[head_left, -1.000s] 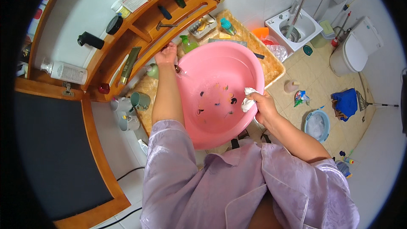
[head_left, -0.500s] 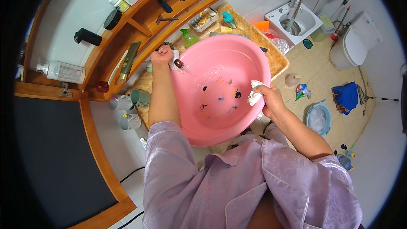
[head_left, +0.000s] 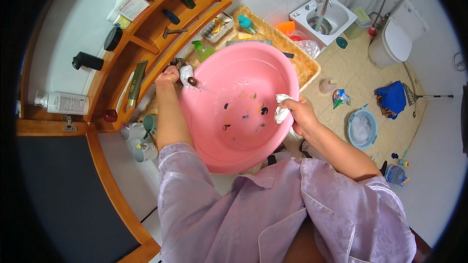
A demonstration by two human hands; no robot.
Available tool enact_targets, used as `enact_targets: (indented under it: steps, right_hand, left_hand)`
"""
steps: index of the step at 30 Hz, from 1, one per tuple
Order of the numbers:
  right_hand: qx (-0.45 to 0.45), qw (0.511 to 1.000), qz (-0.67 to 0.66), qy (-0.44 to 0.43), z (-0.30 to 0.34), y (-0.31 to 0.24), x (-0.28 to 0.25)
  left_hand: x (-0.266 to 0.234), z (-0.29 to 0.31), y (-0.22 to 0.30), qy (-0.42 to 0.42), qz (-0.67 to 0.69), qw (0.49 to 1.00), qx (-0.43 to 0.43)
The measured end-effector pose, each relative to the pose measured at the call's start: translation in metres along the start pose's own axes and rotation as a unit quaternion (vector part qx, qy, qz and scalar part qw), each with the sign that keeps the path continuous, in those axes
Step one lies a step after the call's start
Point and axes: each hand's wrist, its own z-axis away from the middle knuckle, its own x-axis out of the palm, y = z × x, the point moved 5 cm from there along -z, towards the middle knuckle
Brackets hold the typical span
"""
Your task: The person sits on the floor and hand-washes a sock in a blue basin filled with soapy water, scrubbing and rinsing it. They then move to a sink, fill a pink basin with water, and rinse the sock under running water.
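Observation:
A large pink basin (head_left: 263, 141) with colored printed figures inside is tilted beneath a tap (head_left: 193, 82), whose spout has white material around it. A thin stream of water runs from the spout into the basin, rippling the shallow water. My left hand (head_left: 168, 75) is curled beside the tap, near its dark back part; whether it grips anything is hidden. At the basin's right rim, my right hand (head_left: 303, 113) pinches a crumpled white cloth (head_left: 282, 108) against the rim.
A wooden cabinet (head_left: 146, 44) with bottles and tubes curves along the left. Behind the basin, a marbled counter (head_left: 304, 70) holds a green pump bottle (head_left: 202, 50). Cups (head_left: 145, 152) stand lower left. On the floor are a toilet (head_left: 392, 41), blue bucket (head_left: 362, 129) and blue-covered stool (head_left: 391, 98).
The whole scene has shifted left in view. My left hand has turned slightly beside the tap. My right hand still holds the cloth at the basin's rim.

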Motion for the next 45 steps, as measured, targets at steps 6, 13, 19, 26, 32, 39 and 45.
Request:
enact_targets:
  steps: [6,13,19,26,32,39,45]
  right_hand:
    - [0.005,1.0,0.02,-0.013,-0.006,0.004,-0.003]
    - [-0.009,1.0,0.004,-0.014,-0.004,0.002,0.001]
    - [-0.016,1.0,0.012,-0.007,0.007,0.002,0.005]
    - [-0.01,1.0,0.021,-0.002,0.008,0.008,-0.001]
    - [0.006,0.999,0.015,-0.034,0.012,0.001,0.017]
    - [-0.006,0.999,0.03,-0.029,0.008,0.003,0.013]
    - [-0.007,0.998,0.064,-0.018,0.005,0.004,0.005]
  left_hand:
    - [-0.004,0.001,-0.003,-0.053,-0.124,0.984,0.114]
    - [-0.031,0.003,-0.01,0.059,-0.835,0.436,0.332]
    - [-0.035,-0.032,0.006,0.158,-0.833,0.327,0.417]
    - [-0.016,-0.031,0.0,0.234,-0.816,0.371,0.377]
    - [-0.024,-0.008,0.01,0.166,-0.772,0.469,0.396]
    - [-0.025,0.048,-0.004,0.071,-0.65,0.572,0.496]
    - [-0.002,0.07,-0.028,0.006,-0.479,0.779,0.406]
